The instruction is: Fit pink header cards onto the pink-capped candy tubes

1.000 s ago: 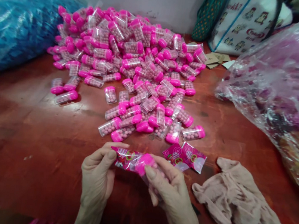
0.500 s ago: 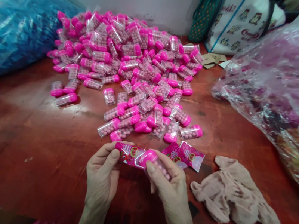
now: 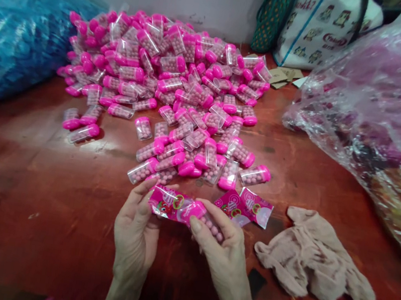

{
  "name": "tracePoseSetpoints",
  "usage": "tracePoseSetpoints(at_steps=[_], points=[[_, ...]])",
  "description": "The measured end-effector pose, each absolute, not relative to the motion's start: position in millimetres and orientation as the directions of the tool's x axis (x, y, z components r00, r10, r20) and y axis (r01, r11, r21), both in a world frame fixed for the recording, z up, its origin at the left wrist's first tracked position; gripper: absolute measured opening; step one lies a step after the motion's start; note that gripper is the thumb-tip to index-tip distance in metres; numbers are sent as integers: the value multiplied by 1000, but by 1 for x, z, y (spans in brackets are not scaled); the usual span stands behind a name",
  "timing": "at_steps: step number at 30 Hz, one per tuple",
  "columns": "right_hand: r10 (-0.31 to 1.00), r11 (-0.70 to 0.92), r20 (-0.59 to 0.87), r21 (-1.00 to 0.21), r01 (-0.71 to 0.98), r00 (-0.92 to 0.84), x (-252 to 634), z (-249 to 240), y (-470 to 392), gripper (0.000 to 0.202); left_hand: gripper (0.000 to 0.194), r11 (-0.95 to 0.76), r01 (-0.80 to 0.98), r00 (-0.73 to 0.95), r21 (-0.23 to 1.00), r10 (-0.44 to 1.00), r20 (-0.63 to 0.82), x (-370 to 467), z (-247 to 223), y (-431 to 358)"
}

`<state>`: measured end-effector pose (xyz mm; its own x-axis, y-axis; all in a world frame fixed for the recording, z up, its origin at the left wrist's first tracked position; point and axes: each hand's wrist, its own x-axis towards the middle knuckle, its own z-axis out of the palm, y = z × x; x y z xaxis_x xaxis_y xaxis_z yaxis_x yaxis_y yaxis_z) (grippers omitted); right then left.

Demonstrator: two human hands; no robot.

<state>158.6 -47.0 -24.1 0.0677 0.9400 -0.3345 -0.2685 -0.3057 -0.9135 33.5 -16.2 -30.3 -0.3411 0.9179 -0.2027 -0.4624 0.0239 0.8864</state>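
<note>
Between thumb and fingers, my right hand (image 3: 222, 239) grips a clear candy bottle (image 3: 213, 227) with a pink cap and round pink candies inside. The capped end points left and sits at the open end of a printed pink sleeve (image 3: 165, 202). My left hand (image 3: 137, 229) holds that sleeve by its far left end, with the fingertips partly behind it. Two more flat printed sleeves (image 3: 256, 208) lie on the table just beyond my right hand. A large heap of the same candy bottles (image 3: 181, 81) spreads over the table ahead of both hands.
A crumpled beige cloth (image 3: 320, 260) lies on the red-brown table (image 3: 58, 229) at the right. A big bag of blue pieces (image 3: 20, 35) stands left, and a clear plastic bag of pink things (image 3: 375, 106) right. A white printed tote (image 3: 318, 32) is at the back.
My left thumb has shifted off the front of the sleeve, so more of its print shows. Both hands still hold the sleeve and bottle together. The whole view has shifted slightly.
</note>
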Motion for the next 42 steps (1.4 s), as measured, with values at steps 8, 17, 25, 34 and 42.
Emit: tracePoseSetpoints(at_steps=[8,17,25,34,42], points=[[955,-215,-214,-976,-20,203,155,-26,-46,22,62,86,-458,-184,885,965,-189,41,-30,-26],[961,-107,-58,-980,168,272,156,-25,-52,23,59,25,-394,-112,919,991,-75,53,-24,-35],[961,-113,-63,-979,172,269,155,-24,-51,18,23,133,-588,-169,798,945,-281,55,-24,-31],[991,-105,-33,-790,604,128,160,-35,-53,29,10,143,-660,-235,737,894,-383,40,-34,-20],[979,-96,-1,-888,451,205,163,-27,-54,40,9,288,-608,-181,739,857,-483,36,-34,-22]])
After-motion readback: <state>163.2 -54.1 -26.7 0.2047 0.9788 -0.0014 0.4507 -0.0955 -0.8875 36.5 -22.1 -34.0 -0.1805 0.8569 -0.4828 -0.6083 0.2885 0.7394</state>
